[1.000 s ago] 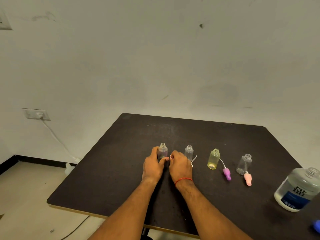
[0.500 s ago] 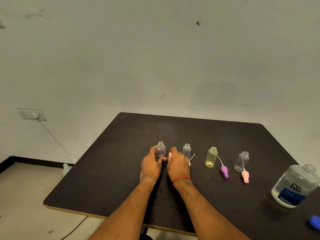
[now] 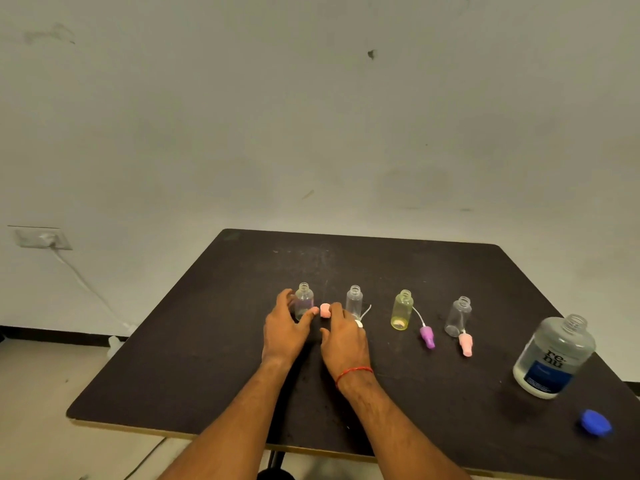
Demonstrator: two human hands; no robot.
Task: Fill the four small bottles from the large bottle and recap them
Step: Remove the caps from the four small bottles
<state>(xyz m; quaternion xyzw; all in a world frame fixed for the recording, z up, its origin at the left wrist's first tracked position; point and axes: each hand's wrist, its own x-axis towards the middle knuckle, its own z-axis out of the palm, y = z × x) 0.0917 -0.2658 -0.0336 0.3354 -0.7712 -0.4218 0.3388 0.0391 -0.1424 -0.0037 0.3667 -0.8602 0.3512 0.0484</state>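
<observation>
Four uncapped small bottles stand in a row on the black table (image 3: pixel 381 268): a purple-tinted bottle (image 3: pixel 304 301), a clear bottle (image 3: pixel 354 298), a yellow bottle (image 3: pixel 401 310) and another clear bottle (image 3: pixel 459 316). My left hand (image 3: pixel 285 332) curls its fingers and thumb round the purple-tinted bottle. My right hand (image 3: pixel 344 341) lies palm down beside it, index fingertip touching a small pink cap (image 3: pixel 325 310) on the table. The large bottle (image 3: pixel 554 358) stands uncapped at the right, with its blue cap (image 3: pixel 595 423) in front of it.
A white cap (image 3: pixel 358 323) with a tube peeks out beside my right hand. A purple cap (image 3: pixel 427 336) lies by the yellow bottle and a pink cap (image 3: pixel 465 344) by the right clear bottle. The table's near edge is close to my forearms.
My right hand has let the small pink cap down onto the table between my hands and flattened. My left hand has stayed at the purple-tinted bottle.
</observation>
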